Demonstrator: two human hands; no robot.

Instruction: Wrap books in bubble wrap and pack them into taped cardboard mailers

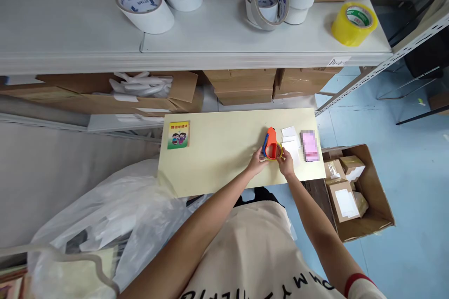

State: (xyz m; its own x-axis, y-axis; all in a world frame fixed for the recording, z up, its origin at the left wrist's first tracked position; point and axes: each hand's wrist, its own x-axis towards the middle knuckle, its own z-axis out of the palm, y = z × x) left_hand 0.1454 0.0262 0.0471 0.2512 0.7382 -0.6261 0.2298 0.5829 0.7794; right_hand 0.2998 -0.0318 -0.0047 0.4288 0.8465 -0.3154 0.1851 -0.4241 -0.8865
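Note:
An orange tape dispenser with a roll in it sits on a pale yellow tabletop. My left hand grips its left side with curled fingers. On the right side of the roll, my right hand pinches with fingers closed. Just right of the dispenser lie white paper slips and a pink stack. A small picture book rests at the table's far left corner.
A white shelf above holds several white tape rolls and a yellow tape roll. An open cardboard box of parcels stands on the blue floor at right. Clear plastic bags lie at left.

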